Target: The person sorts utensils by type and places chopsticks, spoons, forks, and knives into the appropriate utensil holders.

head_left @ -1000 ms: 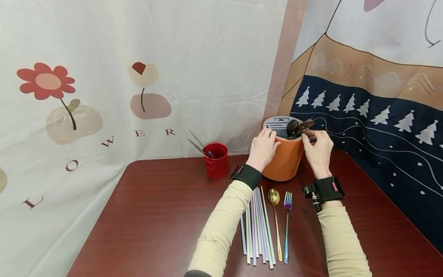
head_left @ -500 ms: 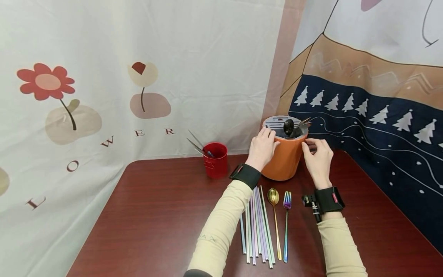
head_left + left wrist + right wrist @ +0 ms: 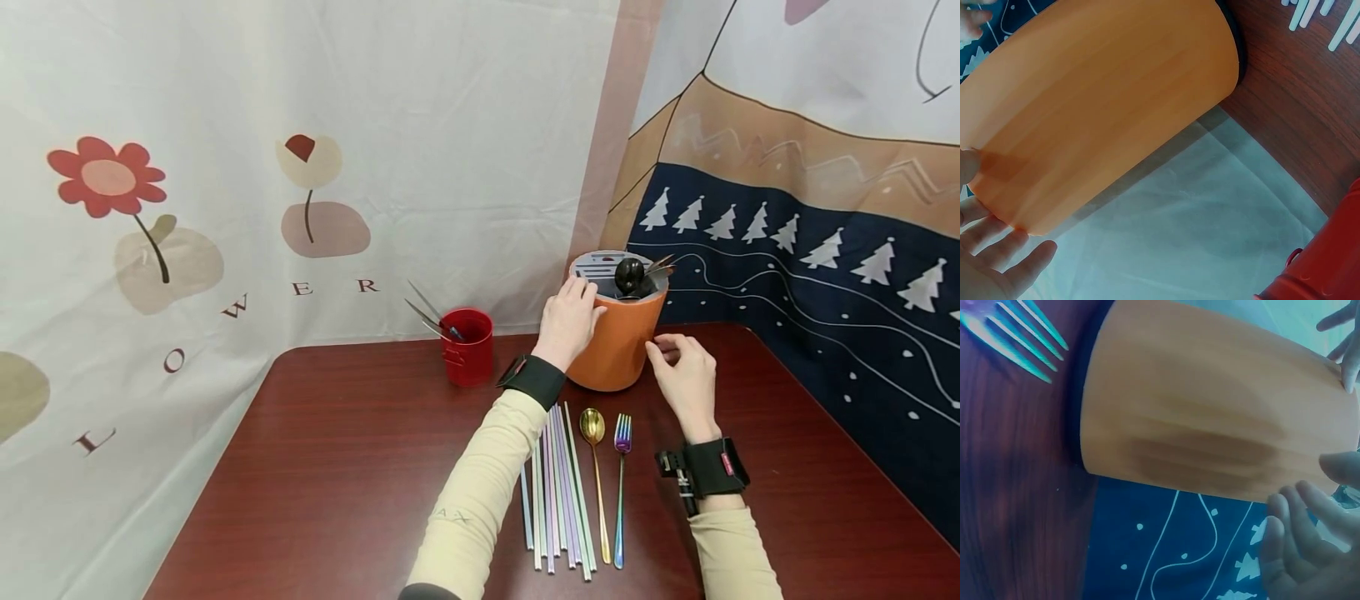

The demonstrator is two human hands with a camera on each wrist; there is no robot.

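In the head view an orange utensil holder [image 3: 615, 350] stands at the back right of the table, with a grey slotted section in its top. A black spoon [image 3: 628, 275] and other metal utensils [image 3: 660, 265] stick out of its right side. My left hand [image 3: 567, 321] holds the holder's front left rim; in the left wrist view the thumb [image 3: 967, 165] lies on the orange wall and the fingers reach over the edge. My right hand [image 3: 684, 379] is just right of the holder, fingers loosely bent, with nothing in it.
A row of pale chopsticks [image 3: 558, 508], a gold spoon [image 3: 592, 427] and a rainbow-coloured fork [image 3: 623, 435] lie in front of the holder. Left of it stands a red cup [image 3: 478, 358] with a few thin utensils. Printed cloth [image 3: 465, 167] hangs behind the table.
My right hand has come away from the utensils at the holder's rim and moved down beside its wall. The black spoon shifted slightly in the holder. My left hand has stayed in place.
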